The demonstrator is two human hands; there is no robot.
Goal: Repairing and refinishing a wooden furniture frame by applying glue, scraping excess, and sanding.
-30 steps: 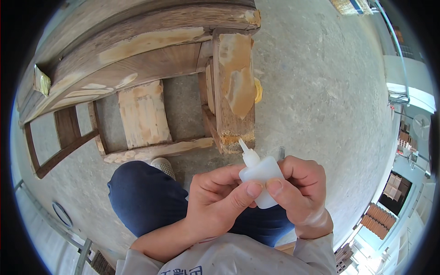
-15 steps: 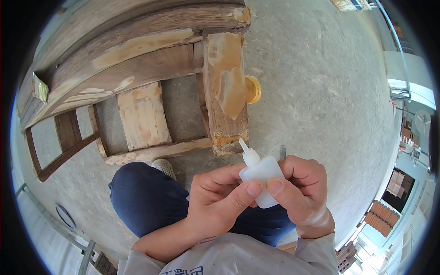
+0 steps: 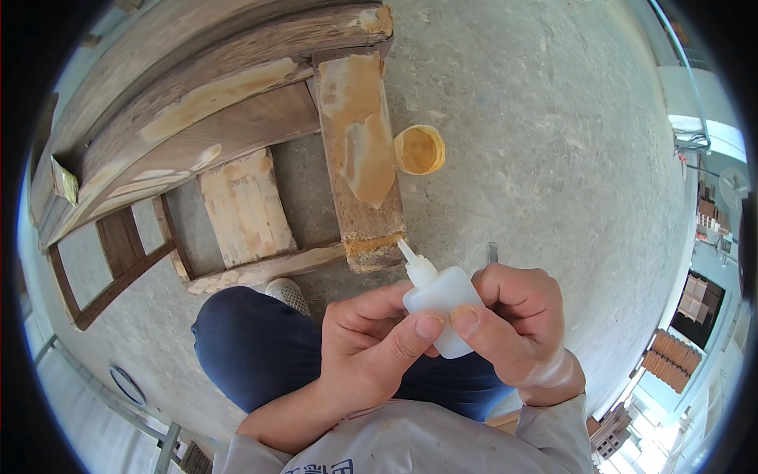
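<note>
My left hand [image 3: 371, 336] and my right hand [image 3: 517, 324] are both closed on a small white plastic squeeze bottle [image 3: 446, 296], thumbs pressed on its near face. Its narrow nozzle [image 3: 408, 254] points up and left. The tip meets the right edge of a wooden post [image 3: 355, 221] in view, close to a rough yellowish band [image 3: 375, 243] at the near end; whether they touch I cannot tell. Tan filler [image 3: 365, 150] coats much of the post. A flat metal strip [image 3: 492, 253] shows just beyond my right fingers; whether it is held is unclear.
The post belongs to a curved wooden furniture frame [image 3: 229, 126] with filler patches and a broad slat [image 3: 246, 207]. A yellow-rimmed cup [image 3: 420, 150] stands right of the post on the concrete floor [image 3: 537, 158]. A small packet [image 3: 65, 182] rests on the frame's left part.
The wooden frame now appears further left, and more of the cup shows beside the post. My hands keep the same hold on the bottle, slightly left of before.
</note>
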